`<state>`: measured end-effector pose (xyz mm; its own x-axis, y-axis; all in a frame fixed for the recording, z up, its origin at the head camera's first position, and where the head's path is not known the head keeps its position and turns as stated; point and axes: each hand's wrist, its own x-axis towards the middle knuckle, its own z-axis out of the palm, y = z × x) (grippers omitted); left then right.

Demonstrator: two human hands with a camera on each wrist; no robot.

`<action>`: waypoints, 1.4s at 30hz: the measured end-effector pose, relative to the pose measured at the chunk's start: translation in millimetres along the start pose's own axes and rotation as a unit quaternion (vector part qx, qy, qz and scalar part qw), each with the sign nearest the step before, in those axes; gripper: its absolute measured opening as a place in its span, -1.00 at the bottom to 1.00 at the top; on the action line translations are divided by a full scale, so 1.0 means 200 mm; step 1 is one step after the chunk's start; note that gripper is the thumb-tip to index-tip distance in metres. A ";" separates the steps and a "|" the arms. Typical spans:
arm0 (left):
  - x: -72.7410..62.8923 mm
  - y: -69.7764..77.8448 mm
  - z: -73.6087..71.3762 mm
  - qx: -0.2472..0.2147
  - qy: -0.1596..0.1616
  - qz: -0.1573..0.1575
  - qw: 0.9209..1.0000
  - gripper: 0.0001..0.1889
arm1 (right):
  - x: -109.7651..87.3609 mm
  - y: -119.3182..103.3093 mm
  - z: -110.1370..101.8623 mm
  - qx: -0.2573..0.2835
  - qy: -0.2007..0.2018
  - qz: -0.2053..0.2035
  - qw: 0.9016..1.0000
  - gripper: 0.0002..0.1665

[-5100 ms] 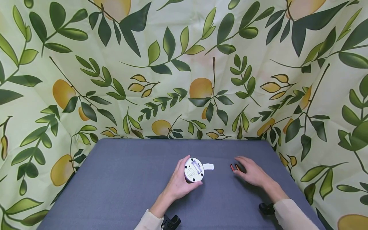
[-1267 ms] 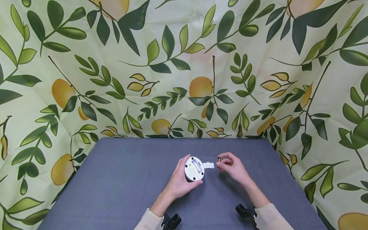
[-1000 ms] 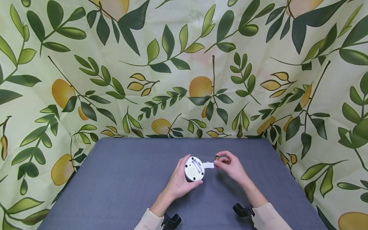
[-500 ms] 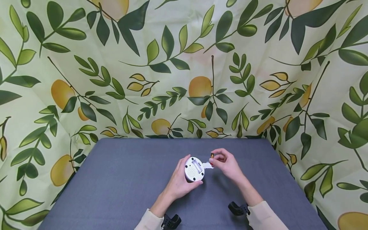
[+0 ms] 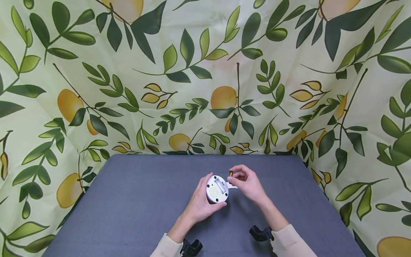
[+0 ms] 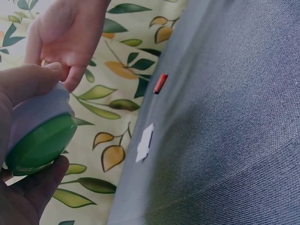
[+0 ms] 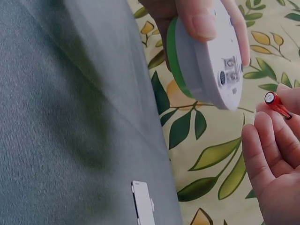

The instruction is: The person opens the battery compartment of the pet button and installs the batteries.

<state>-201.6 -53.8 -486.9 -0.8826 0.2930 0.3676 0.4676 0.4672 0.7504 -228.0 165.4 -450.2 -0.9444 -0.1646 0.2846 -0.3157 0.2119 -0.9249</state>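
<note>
DEVICE [image 5: 217, 191] IN LEFT HAND [image 5: 199, 201], BATTERY [image 5: 231, 174] IN RIGHT HAND [image 5: 249, 184]

Visibility. The left wrist view cuts off the left hand at 9 o'clock. It shows the green half of the device, while the head view shows the white underside. The bay [image 5: 220, 186] is seen at 1 o'clock on that underside. The cover [image 6: 145, 143] lies on the table [image 5: 144, 200]; the right hand partly hides it in the head view, and the lower edge crops it in the right wrist view. The battery is partly covered by the fingertips. A second battery [image 6: 160, 83] can be made out in the left wrist view only, at 1 o'clock from the cover. The right wrist view crops the right hand at 3 o'clock.

Position. In the head view, the device is at 2 o'clock from the left hand, whose thumb and fingers grip its rim. The battery is at 2 o'clock from the device's centre, near the device but apart from it. The right hand, at 3 o'clock from the device, pinches the battery between thumb and fingertip; its other fingers are loosely bent.

Markings. The battery is red at one end, with a dark and orange band. Any print is too small to read.
</note>
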 end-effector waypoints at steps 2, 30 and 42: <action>0.00 0.00 0.00 0.000 0.001 0.001 1.000 0.08 | 0.00 -0.01 0.01 -0.003 0.000 -0.005 1.000 -0.68; -0.01 0.00 0.01 -0.003 0.000 0.007 1.000 0.05 | -0.03 -0.01 0.16 -0.097 0.002 -0.055 0.994 -0.74; 0.00 0.00 0.00 0.003 -0.001 0.003 1.000 0.06 | -0.05 0.02 0.18 -0.146 0.008 -0.114 0.983 -0.79</action>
<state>-201.2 -53.5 -488.1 -0.8800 0.2978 0.3700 0.4726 0.4710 0.7448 -216.7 132.3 -464.9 -0.8464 -0.2259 0.4822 -0.5303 0.4389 -0.7253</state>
